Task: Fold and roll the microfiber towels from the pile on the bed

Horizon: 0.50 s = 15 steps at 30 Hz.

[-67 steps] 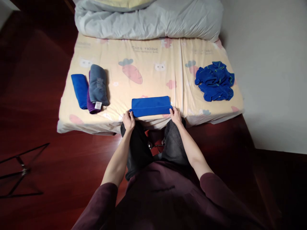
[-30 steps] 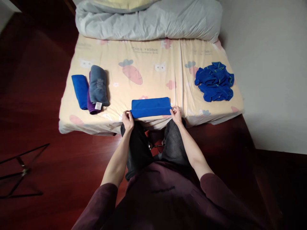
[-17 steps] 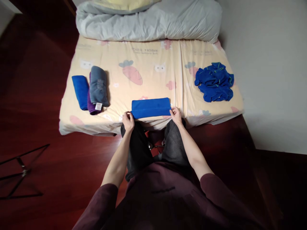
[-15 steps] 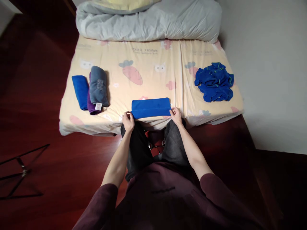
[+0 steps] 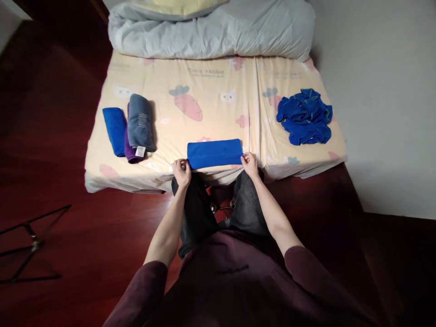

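Observation:
A blue towel (image 5: 214,153) folded into a flat strip lies at the near edge of the bed (image 5: 211,113). My left hand (image 5: 181,171) pinches its near left corner. My right hand (image 5: 250,164) pinches its near right corner. Both hands rest at the mattress edge, just above my knees.
At the bed's left lie a folded blue towel (image 5: 115,129), a grey towel (image 5: 139,121) and a purple one (image 5: 130,152) under it. A crumpled pile of blue cloth (image 5: 304,116) sits at the right. A grey duvet (image 5: 211,29) is bunched at the far end. A black metal stand (image 5: 30,245) is on the floor.
The near fold of the blue towel has been laid flatter and squared up. Both hands have stayed at its near corners with only small shifts.

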Each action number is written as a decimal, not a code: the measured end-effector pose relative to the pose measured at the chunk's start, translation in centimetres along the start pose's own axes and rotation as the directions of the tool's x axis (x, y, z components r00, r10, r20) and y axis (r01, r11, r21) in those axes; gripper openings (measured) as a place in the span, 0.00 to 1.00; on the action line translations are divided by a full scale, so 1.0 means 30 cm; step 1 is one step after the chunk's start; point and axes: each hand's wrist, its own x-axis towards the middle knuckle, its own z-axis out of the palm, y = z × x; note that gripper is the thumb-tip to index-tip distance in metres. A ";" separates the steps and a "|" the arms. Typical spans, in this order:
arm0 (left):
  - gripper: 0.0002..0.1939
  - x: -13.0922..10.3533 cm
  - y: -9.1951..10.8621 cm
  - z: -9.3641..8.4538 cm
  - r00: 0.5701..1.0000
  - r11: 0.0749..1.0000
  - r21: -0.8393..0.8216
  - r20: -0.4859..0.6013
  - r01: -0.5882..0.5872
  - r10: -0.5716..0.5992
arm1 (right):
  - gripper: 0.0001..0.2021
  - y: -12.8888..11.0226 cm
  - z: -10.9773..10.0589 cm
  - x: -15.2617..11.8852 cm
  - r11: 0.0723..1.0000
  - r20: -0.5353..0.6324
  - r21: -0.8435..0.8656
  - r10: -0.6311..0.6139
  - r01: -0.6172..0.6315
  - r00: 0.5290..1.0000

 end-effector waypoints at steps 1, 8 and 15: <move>0.08 0.001 0.002 -0.002 1.000 1.000 -0.010 0.002 -0.019 0.019 | 0.10 -0.001 0.000 0.000 1.000 0.000 -0.005 -0.002 0.002 1.000; 0.12 0.000 0.011 -0.009 0.997 0.995 -0.098 0.075 -0.023 0.031 | 0.15 -0.005 -0.003 -0.003 0.998 0.022 -0.025 -0.053 0.054 0.998; 0.15 0.007 0.010 -0.014 0.993 0.995 -0.097 0.118 0.028 -0.016 | 0.18 0.011 0.005 0.008 0.997 0.015 -0.014 -0.074 0.074 0.997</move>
